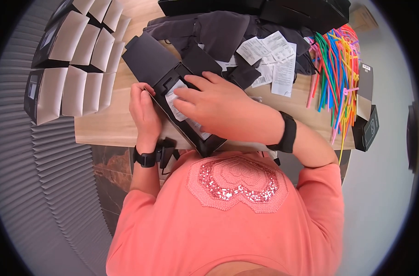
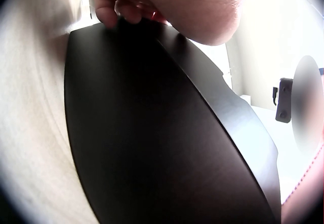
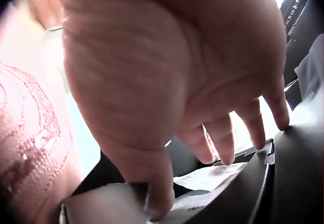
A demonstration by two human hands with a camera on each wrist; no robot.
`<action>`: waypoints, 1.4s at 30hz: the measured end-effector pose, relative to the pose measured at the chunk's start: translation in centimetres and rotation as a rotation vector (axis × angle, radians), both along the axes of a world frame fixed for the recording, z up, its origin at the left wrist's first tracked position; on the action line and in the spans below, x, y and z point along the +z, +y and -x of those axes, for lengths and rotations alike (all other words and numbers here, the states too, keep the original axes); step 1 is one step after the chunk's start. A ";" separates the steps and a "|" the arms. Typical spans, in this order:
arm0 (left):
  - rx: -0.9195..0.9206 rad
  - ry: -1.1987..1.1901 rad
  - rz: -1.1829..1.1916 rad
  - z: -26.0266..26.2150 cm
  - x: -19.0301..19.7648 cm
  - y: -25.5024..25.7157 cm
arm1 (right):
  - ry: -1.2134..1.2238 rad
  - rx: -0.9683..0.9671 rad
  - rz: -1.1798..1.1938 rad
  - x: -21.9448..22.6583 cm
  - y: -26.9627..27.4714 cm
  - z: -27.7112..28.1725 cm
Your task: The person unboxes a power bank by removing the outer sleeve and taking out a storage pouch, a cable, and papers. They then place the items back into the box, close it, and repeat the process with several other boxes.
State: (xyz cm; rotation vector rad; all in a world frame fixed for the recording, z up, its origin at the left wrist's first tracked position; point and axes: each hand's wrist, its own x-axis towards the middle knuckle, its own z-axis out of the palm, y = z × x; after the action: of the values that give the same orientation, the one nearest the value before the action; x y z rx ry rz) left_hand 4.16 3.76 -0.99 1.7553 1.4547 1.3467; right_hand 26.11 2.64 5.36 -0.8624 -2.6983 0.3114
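An open black cardboard box [image 1: 211, 145] lies at a slant at the table's near edge, its lid [image 1: 150, 59] folded back toward the far left. My left hand [image 1: 144, 110] grips the left side wall of the box, fingers bent over the rim. In the left wrist view the box's dark outer side [image 2: 147, 123] fills the middle. My right hand [image 1: 209, 106] reaches across the box from the right, fingers spread and fairly straight, touching printed white paper [image 1: 173, 102] inside. The right wrist view shows the thumb low over that paper [image 3: 207, 178].
Stacked boxes [image 1: 74, 41] with pale sides stand at the left. Dark grey cloth bags [image 1: 218, 32] and loose printed slips [image 1: 283, 76] lie beyond the box. Colourful bendy straws [image 1: 336, 69] are heaped at the right, beside a small black box [image 1: 367, 129]. Larger black boxes [image 1: 306, 16] sit at the back.
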 end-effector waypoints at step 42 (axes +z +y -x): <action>-0.035 -0.150 0.091 0.9 0.0 -0.8 | 0.315 -0.286 0.094 -3.4 -7.4 -4.7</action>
State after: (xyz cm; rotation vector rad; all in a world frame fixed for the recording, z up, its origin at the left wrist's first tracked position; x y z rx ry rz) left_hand 3.30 2.92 -0.98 1.5796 1.3754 1.3423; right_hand 30.79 -4.79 1.95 -1.1081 -2.2530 0.4676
